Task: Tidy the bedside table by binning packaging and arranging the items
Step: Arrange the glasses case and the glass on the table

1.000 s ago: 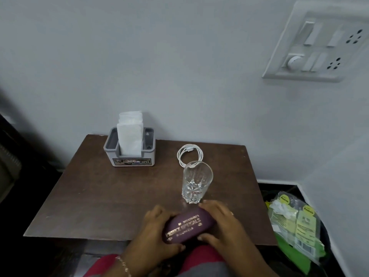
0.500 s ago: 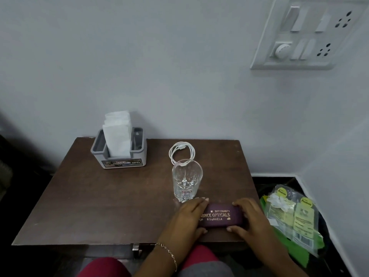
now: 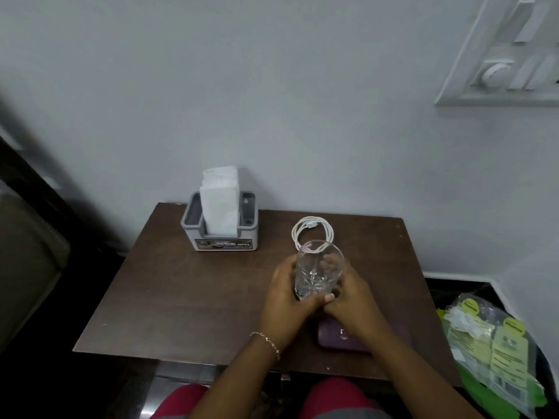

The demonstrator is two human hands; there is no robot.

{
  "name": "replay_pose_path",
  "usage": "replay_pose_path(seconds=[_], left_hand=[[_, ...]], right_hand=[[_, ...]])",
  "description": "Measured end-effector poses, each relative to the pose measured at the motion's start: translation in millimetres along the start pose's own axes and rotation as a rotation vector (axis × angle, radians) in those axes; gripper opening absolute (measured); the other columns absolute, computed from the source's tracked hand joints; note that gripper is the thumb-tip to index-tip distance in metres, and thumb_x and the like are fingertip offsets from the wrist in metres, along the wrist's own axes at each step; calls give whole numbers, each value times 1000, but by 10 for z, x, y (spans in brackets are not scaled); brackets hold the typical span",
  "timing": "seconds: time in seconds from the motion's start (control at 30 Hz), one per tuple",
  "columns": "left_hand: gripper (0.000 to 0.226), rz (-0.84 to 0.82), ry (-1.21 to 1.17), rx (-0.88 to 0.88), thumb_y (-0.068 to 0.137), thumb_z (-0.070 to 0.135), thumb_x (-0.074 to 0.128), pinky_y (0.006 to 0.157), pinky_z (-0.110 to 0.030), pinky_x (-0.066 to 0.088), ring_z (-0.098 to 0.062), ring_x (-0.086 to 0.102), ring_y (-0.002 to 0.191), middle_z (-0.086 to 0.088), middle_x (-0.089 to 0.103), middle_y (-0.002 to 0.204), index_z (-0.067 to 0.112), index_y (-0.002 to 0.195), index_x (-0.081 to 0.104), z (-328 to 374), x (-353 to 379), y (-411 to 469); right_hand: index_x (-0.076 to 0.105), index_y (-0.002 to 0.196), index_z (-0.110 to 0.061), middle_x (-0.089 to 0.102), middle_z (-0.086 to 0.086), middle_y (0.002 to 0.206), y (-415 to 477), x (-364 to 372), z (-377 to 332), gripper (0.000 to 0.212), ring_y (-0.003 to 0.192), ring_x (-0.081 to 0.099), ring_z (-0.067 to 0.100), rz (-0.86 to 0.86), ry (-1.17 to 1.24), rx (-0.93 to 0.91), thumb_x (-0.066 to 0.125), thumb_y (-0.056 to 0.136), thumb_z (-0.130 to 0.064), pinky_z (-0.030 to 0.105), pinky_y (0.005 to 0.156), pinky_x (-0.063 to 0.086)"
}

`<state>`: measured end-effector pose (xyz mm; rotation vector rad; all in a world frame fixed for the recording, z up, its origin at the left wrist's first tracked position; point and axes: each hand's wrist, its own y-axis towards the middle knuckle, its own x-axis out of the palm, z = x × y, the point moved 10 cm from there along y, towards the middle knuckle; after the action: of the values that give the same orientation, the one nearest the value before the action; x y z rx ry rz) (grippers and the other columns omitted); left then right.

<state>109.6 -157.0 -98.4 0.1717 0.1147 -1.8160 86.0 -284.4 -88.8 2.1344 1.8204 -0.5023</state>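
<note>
**Head view.** Your left hand (image 3: 284,297) and right hand (image 3: 354,297) each curl round a clear cut-glass tumbler (image 3: 319,270), one on either side, with the thumbs meeting at its base. The tumbler is upright between your palms, above the dark brown wooden surface (image 3: 187,297). Whether its base touches the surface cannot be told.

A purple oblong spectacle case (image 3: 329,337) lies flat on the surface, just behind your right hand and partly under its wrist. A coiled white cable (image 3: 313,231) lies just beyond your fingertips, and the tumbler's rim overlaps it in this view.

Further beyond your left hand, and to its left, a grey plastic holder (image 3: 220,237) stands against the wall. Folded white tissues (image 3: 220,201) stand upright in its middle slot. A thin chain bracelet (image 3: 266,340) circles your left wrist.

Well to the right of your right hand, off the surface's edge, clear plastic packets (image 3: 508,352) with yellow-green labels lie in a green-lined bin (image 3: 479,388). A white switch panel (image 3: 508,62) is on the wall high above your right hand.
</note>
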Motion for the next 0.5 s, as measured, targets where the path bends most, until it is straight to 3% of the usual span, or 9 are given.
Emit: replay_pose_path(seconds=[0.1, 0.17, 0.3, 0.37, 0.5], left_hand=[[73, 73, -31, 10, 55, 10, 88, 91, -38, 53, -16, 63, 107, -7, 62, 120, 19, 120, 55, 13, -237, 60], [75, 101, -41, 20, 56, 7, 87, 90, -30, 54, -16, 63, 108, -7, 62, 122, 17, 123, 55, 19, -469, 59], [73, 112, -3, 37, 56, 17, 85, 87, -20, 52, -11, 63, 108, -3, 62, 122, 28, 121, 53, 29, -1029, 15], [71, 117, 11, 30, 53, 31, 82, 88, -22, 52, -12, 64, 107, -1, 65, 118, 32, 119, 54, 12, -1287, -15], [64, 134, 51, 3, 57, 21, 82, 92, -29, 52, -11, 64, 106, 6, 67, 113, 39, 112, 56, -126, -1631, -63]], right_hand=[[55, 119, -26, 68, -6, 110, 55, 178, -73, 64, 98, 67, 7, 2, 29, 38, 70, 59, -14, 18, 83, 52], [54, 120, -24, 68, -8, 106, 95, 349, -175, 68, 92, 68, 5, 8, 80, 42, 68, 54, -18, 17, 78, 53], [53, 122, -13, 68, 3, 110, 204, 861, -462, 66, 93, 68, 13, -27, 91, -12, 74, 61, -1, 24, 82, 55], [53, 120, -13, 67, 7, 112, 244, 1112, -589, 63, 97, 67, 16, -40, 103, -30, 73, 62, 1, 27, 85, 55], [52, 125, -14, 63, 7, 119, 253, 1454, -774, 66, 108, 62, 19, -59, 114, -60, 75, 63, -5, 33, 93, 52]])
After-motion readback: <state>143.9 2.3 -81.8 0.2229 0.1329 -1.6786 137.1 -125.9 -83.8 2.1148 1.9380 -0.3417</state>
